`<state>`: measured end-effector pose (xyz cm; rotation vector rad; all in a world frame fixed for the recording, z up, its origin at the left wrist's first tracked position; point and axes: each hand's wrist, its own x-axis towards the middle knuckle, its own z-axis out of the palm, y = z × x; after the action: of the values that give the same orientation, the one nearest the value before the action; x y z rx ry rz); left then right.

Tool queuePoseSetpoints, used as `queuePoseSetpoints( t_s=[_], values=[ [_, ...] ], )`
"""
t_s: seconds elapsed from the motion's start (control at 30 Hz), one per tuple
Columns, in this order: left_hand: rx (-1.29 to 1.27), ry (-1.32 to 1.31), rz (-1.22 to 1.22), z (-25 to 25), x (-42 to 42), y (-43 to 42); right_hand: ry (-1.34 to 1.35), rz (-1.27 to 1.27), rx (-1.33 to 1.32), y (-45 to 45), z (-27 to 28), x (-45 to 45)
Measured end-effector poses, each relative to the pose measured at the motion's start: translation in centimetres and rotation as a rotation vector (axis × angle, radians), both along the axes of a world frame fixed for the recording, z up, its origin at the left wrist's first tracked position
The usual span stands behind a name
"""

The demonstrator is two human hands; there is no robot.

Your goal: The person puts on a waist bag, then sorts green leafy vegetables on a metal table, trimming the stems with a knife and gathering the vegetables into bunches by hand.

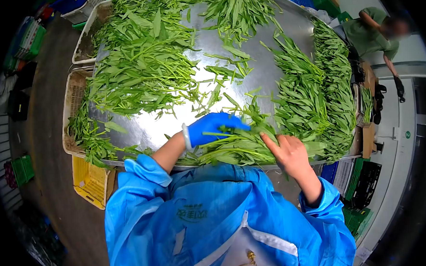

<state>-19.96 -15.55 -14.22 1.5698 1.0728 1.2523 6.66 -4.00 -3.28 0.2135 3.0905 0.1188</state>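
Observation:
My left hand, in a blue glove with a pale bangle at the wrist, is closed around the stems of a bunch of leafy greens at the table's near edge. My right hand is bare and rests on the leafy side of the same bunch, its fingers partly spread over the leaves. A large loose pile of greens covers the left of the metal table. Laid-out rows of greens are on the right. Loose leaves are scattered mid-table.
White crates stand against the table's left side, with a yellow crate below them. Another person in a green shirt is beyond the table at upper right. Green and black crates stand at lower right.

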Motion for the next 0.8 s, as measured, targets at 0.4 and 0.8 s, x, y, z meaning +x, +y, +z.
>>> queuePoseSetpoints(
  t_s=[0.4, 0.8],
  values=[
    [-0.439, -0.705, 0.323, -2.8, -1.7, -4.0, 0.006, -0.356, -0.404, 0.3, 0.3, 0.7],
    [-0.335, -0.843, 0.537, -4.6, -1.1, -3.4, 0.019, -0.525, -0.290, 0.3, -1.4, 1.3]
  ],
)
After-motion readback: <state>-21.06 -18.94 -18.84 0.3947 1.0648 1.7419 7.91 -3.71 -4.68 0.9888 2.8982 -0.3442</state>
